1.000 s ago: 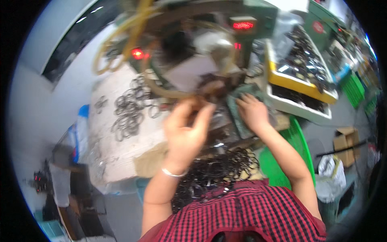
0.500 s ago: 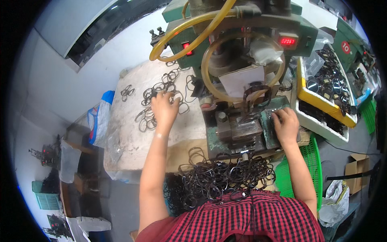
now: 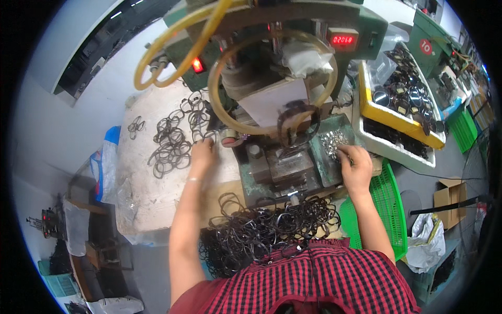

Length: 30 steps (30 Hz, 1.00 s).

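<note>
Both hands have shifted: left hand (image 3: 203,153) flat beside finished frames (image 3: 172,141), right hand (image 3: 354,166) pinching small metal parts (image 3: 332,142); unprocessed frames (image 3: 261,230) piled behind.

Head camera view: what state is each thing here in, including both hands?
Left hand: flat on the white sheet, fingers on loose dark frames.
Right hand: fingers curled in the tray of small metal parts.
Green press machine: powered, red display and red lamp lit.
Dark frames on the sheet: spread loosely.
Frame pile at the person's lap: heaped, tangled.
Yellow tray: filled with frames.
</note>
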Each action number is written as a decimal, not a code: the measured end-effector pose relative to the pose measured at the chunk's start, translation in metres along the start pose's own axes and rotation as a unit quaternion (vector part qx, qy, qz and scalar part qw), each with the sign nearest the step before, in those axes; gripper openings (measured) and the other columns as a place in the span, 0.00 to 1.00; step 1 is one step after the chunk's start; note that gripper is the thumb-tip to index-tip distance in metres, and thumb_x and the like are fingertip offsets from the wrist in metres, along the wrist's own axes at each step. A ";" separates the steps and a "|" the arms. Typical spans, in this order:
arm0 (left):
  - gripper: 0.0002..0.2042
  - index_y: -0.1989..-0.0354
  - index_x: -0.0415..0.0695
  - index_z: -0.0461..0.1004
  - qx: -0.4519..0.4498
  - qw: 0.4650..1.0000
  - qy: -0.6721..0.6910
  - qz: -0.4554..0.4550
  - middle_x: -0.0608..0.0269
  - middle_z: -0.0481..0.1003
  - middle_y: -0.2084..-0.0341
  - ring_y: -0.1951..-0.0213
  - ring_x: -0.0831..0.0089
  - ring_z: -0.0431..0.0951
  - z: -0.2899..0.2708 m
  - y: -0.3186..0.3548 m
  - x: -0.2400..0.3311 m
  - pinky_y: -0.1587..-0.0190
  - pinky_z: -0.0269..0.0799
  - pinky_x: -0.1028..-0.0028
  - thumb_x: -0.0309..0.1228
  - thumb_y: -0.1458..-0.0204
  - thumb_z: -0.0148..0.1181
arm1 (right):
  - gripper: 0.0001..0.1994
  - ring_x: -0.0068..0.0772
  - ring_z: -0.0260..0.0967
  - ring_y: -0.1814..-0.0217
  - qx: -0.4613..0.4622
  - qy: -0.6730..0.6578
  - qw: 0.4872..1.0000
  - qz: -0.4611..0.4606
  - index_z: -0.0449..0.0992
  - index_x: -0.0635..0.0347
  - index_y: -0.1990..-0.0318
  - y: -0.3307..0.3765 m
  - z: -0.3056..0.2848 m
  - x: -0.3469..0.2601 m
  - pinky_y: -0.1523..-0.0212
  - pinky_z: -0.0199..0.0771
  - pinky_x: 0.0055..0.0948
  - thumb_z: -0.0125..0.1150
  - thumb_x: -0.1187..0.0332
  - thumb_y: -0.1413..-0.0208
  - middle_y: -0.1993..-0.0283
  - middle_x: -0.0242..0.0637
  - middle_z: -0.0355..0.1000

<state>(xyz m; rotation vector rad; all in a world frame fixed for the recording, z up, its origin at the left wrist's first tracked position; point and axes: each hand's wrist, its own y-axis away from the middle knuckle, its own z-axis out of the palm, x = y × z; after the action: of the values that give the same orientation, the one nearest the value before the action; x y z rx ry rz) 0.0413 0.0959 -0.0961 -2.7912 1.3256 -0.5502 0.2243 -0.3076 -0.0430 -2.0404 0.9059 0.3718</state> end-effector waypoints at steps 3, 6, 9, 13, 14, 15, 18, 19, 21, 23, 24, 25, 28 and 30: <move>0.06 0.65 0.40 0.73 -0.007 0.989 0.141 0.042 0.45 0.75 0.67 0.66 0.44 0.74 -0.048 0.042 0.031 0.61 0.69 0.57 0.30 0.47 0.56 | 0.06 0.35 0.74 0.62 -0.003 -0.076 0.992 0.102 0.79 0.60 0.64 0.007 -0.020 -0.002 0.58 0.72 0.30 0.63 0.75 0.51 0.65 0.40 0.77; 0.05 0.65 0.38 0.71 0.091 0.981 0.161 0.057 0.53 0.74 0.72 0.73 0.58 0.74 -0.073 0.071 0.046 0.66 0.69 0.65 0.26 0.43 0.52 | 0.06 0.26 0.74 0.62 -0.053 -0.205 0.961 0.180 0.79 0.63 0.63 0.001 -0.034 -0.028 0.58 0.72 0.25 0.62 0.74 0.50 0.64 0.37 0.77; 0.03 0.65 0.38 0.69 0.127 0.918 0.370 -0.063 0.61 0.72 0.75 0.73 0.72 0.72 -0.081 0.083 0.063 0.68 0.68 0.73 0.25 0.41 0.51 | 0.07 0.22 0.73 0.61 -0.141 -0.318 0.917 0.196 0.78 0.64 0.62 -0.023 -0.031 -0.061 0.56 0.72 0.23 0.63 0.74 0.50 0.65 0.33 0.77; 0.03 0.65 0.41 0.66 0.136 0.814 0.553 -0.113 0.64 0.71 0.72 0.71 0.75 0.72 -0.072 0.079 0.076 0.68 0.69 0.77 0.24 0.42 0.53 | 0.08 0.26 0.75 0.59 -0.098 -0.358 0.923 0.104 0.76 0.64 0.61 -0.038 0.003 -0.089 0.55 0.72 0.25 0.62 0.76 0.50 0.65 0.36 0.77; 0.03 0.65 0.41 0.65 0.158 0.787 0.582 -0.130 0.63 0.71 0.71 0.71 0.75 0.73 -0.070 0.084 0.084 0.67 0.70 0.77 0.24 0.42 0.53 | 0.09 0.26 0.75 0.59 -0.074 -0.368 0.921 0.103 0.75 0.64 0.60 -0.035 0.009 -0.094 0.54 0.72 0.25 0.61 0.76 0.50 0.64 0.37 0.77; 0.03 0.64 0.41 0.65 0.180 0.758 0.609 -0.148 0.63 0.71 0.71 0.71 0.74 0.73 -0.070 0.087 0.090 0.67 0.71 0.76 0.25 0.42 0.53 | 0.09 0.27 0.75 0.59 -0.050 -0.379 0.919 0.101 0.75 0.64 0.59 -0.033 0.014 -0.098 0.54 0.72 0.25 0.61 0.77 0.49 0.63 0.39 0.77; 0.05 0.60 0.44 0.65 0.242 0.724 0.645 -0.029 0.63 0.71 0.68 0.66 0.73 0.74 -0.090 0.094 0.112 0.63 0.74 0.73 0.27 0.40 0.54 | 0.15 0.28 0.75 0.55 -0.065 -0.454 0.879 0.133 0.71 0.66 0.52 -0.030 0.022 -0.104 0.52 0.72 0.26 0.60 0.78 0.49 0.60 0.39 0.76; 0.04 0.60 0.45 0.66 0.263 0.709 0.654 0.004 0.65 0.70 0.68 0.65 0.74 0.74 -0.109 0.096 0.135 0.63 0.74 0.73 0.28 0.39 0.53 | 0.16 0.28 0.74 0.54 -0.072 -0.486 0.859 0.144 0.70 0.66 0.51 -0.032 0.021 -0.107 0.51 0.72 0.26 0.60 0.79 0.49 0.60 0.39 0.76; 0.05 0.57 0.45 0.65 0.255 0.680 0.663 0.179 0.64 0.69 0.65 0.63 0.74 0.73 -0.145 0.106 0.171 0.62 0.75 0.72 0.25 0.40 0.52 | 0.21 0.27 0.73 0.53 -0.096 -0.517 0.834 0.165 0.66 0.67 0.47 -0.033 0.020 -0.111 0.51 0.72 0.25 0.61 0.79 0.49 0.59 0.38 0.76; 0.05 0.57 0.43 0.66 0.247 0.715 0.598 0.266 0.63 0.69 0.63 0.61 0.73 0.72 -0.156 0.096 0.171 0.58 0.74 0.70 0.23 0.40 0.52 | 0.21 0.25 0.73 0.54 -0.118 -0.559 0.796 0.201 0.66 0.66 0.46 -0.034 0.017 -0.123 0.51 0.71 0.25 0.61 0.79 0.49 0.60 0.39 0.76; 0.05 0.57 0.43 0.66 0.251 0.729 0.574 0.275 0.62 0.69 0.63 0.62 0.73 0.72 -0.158 0.086 0.175 0.57 0.73 0.70 0.23 0.40 0.52 | 0.23 0.24 0.73 0.55 -0.123 -0.564 0.791 0.205 0.64 0.66 0.44 -0.034 0.016 -0.128 0.52 0.71 0.24 0.60 0.80 0.49 0.60 0.38 0.76; 0.05 0.57 0.42 0.66 0.252 0.744 0.549 0.284 0.62 0.69 0.64 0.62 0.73 0.71 -0.158 0.080 0.179 0.56 0.73 0.70 0.23 0.41 0.52 | 0.24 0.25 0.73 0.55 -0.124 -0.542 0.807 0.198 0.64 0.66 0.44 -0.034 0.014 -0.131 0.52 0.71 0.25 0.60 0.79 0.49 0.60 0.39 0.76; 0.05 0.58 0.41 0.68 0.245 0.734 0.571 0.272 0.63 0.70 0.65 0.62 0.73 0.71 -0.163 0.095 0.183 0.55 0.72 0.71 0.21 0.41 0.52 | 0.26 0.35 0.75 0.53 -0.109 -0.470 0.862 0.156 0.62 0.65 0.41 -0.029 0.004 -0.140 0.49 0.71 0.29 0.58 0.78 0.49 0.58 0.46 0.76; 0.07 0.57 0.39 0.69 0.238 0.745 0.565 0.262 0.60 0.72 0.67 0.66 0.72 0.74 -0.163 0.112 0.192 0.61 0.74 0.72 0.20 0.42 0.52 | 0.26 0.48 0.72 0.46 -0.144 -0.408 0.898 0.081 0.62 0.64 0.40 -0.027 -0.009 -0.130 0.43 0.69 0.37 0.56 0.76 0.49 0.49 0.55 0.72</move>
<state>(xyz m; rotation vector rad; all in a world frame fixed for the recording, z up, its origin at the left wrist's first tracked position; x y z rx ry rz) 0.0178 -0.0964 0.0996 -1.4052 1.5720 -2.2749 0.1530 -0.2442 0.0504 -1.7818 0.4980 1.3991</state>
